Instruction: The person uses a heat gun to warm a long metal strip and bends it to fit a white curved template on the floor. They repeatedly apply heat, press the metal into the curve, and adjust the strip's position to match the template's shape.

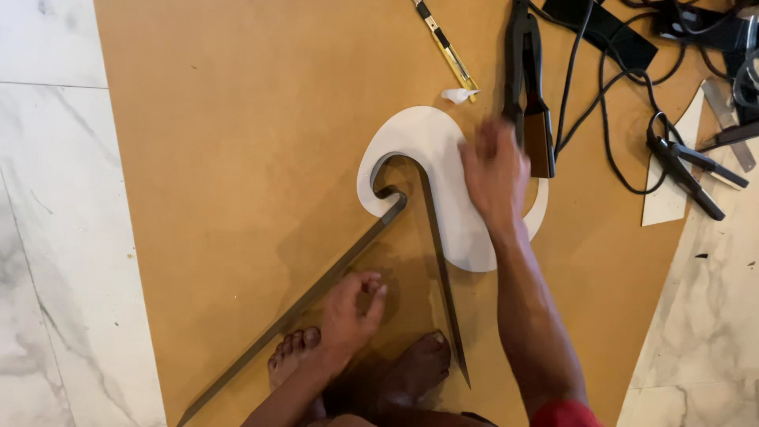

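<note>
Right hand [494, 170], blurred, lies fingers spread on the white curved cut-out panel [431, 146], grasping nothing. The panel lies flat on the brown fibreboard sheet [221, 158], inside the hooked end of a bent grey metal strip [379, 225]. Left hand [352, 312] is loosely curled and empty, near the strip. Judged step: seating the panel against the strip; a closer fit would need steady pressing.

I'm looking down at a makeshift workshop on a marble floor [47, 237]: a fibreboard sheet [229, 158] is lying there, with a utility knife [445, 47], pliers [528, 79] and tangled cables [609, 95].
</note>
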